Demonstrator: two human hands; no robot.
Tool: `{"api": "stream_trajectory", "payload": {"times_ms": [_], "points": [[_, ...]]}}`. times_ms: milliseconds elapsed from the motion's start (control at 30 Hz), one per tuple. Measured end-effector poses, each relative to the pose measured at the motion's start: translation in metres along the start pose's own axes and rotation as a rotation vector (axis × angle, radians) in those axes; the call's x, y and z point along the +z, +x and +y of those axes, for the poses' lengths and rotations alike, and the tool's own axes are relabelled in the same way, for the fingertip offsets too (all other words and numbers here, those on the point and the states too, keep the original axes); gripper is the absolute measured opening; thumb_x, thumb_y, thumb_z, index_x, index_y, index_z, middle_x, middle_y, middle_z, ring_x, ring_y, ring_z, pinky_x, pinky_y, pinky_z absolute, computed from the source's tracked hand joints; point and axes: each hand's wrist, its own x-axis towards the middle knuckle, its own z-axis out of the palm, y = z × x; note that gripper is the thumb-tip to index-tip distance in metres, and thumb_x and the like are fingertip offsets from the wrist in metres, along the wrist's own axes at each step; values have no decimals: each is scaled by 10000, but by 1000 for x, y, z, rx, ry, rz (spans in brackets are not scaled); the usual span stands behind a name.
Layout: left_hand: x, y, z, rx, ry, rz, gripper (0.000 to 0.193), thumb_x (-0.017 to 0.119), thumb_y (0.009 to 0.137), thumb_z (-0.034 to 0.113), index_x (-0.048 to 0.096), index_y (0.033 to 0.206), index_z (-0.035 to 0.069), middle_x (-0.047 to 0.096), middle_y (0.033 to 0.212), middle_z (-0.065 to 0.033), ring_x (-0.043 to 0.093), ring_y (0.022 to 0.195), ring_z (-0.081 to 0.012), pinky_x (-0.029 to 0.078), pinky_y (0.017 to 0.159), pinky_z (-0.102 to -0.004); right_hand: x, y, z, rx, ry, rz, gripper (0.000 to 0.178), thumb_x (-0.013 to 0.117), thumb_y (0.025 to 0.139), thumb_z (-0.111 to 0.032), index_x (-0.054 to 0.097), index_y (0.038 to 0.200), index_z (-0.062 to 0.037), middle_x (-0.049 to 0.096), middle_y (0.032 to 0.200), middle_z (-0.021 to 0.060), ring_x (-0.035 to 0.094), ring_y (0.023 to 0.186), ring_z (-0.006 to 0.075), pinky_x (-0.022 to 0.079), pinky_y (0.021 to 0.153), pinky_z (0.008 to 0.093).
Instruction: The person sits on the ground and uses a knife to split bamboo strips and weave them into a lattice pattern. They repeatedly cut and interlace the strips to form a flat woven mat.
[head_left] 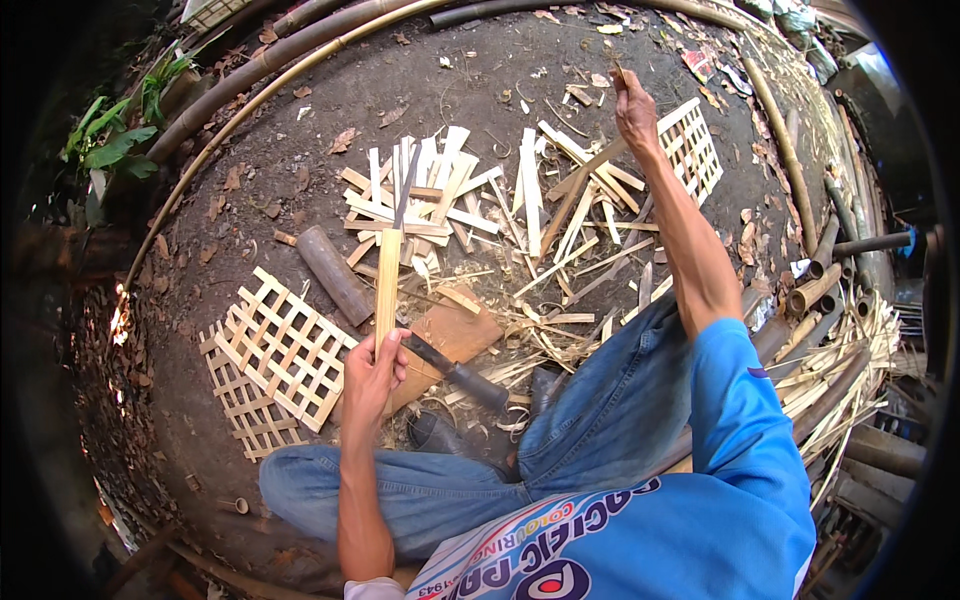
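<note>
My left hand (372,368) is closed round the lower end of a long, pale bamboo handle. A narrow dark blade rises from its top, so it looks like a long-handled knife (387,285), held upright with its tip over a pile of split bamboo strips (432,190). My right arm reaches far forward to the right. The right hand (634,108) has its fingers drawn together, with something thin and brownish at the fingertips, too small to name. Just beyond that forearm lies a woven bamboo lattice panel (692,150).
Near my feet lies a dark-handled chopping knife (458,373) beside a brown board (425,335). Left of it are a bamboo log (335,275) and two overlapping lattice panels (285,345). More strips (585,200) lie ahead; bamboo poles (815,290) and shavings are heaped at the right.
</note>
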Motion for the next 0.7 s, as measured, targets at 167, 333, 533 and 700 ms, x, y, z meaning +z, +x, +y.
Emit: {"api": "stream_trajectory", "payload": {"times_ms": [167, 333, 533, 700], "points": [[8, -4, 10, 69, -24, 8, 308, 602, 1006, 287, 675, 1069, -6, 571, 718, 16, 495, 566, -26, 354, 471, -170, -52, 6, -64, 0, 159, 193, 340, 420, 1059, -359, 637, 1231, -162, 703, 1170, 119, 685, 1039, 248, 574, 811, 373], [6, -4, 10, 114, 35, 33, 311, 631, 984, 308, 692, 1029, 6, 575, 689, 19, 504, 559, -32, 373, 479, -176, -80, 16, -73, 202, 204, -628, 299, 523, 1000, -239, 673, 1255, -194, 670, 1266, 65, 628, 1148, 232, 503, 1012, 415], [-2, 0, -3, 138, 60, 38, 297, 636, 976, 302, 698, 1012, 14, 583, 683, 16, 506, 549, -40, 387, 483, -193, -78, -28, -76, -41, -48, -538, 319, 583, 984, -342, 689, 1242, -188, 746, 1045, 103, 706, 877, 208, 565, 791, 408], [-5, 1, -5, 172, 83, 38, 291, 629, 978, 290, 696, 1006, 8, 579, 680, 15, 502, 547, -43, 390, 492, -204, -110, -95, -106, 123, 2, -44, 346, 532, 1003, -426, 683, 1237, -221, 743, 947, 157, 727, 728, 257, 570, 659, 404]]}}
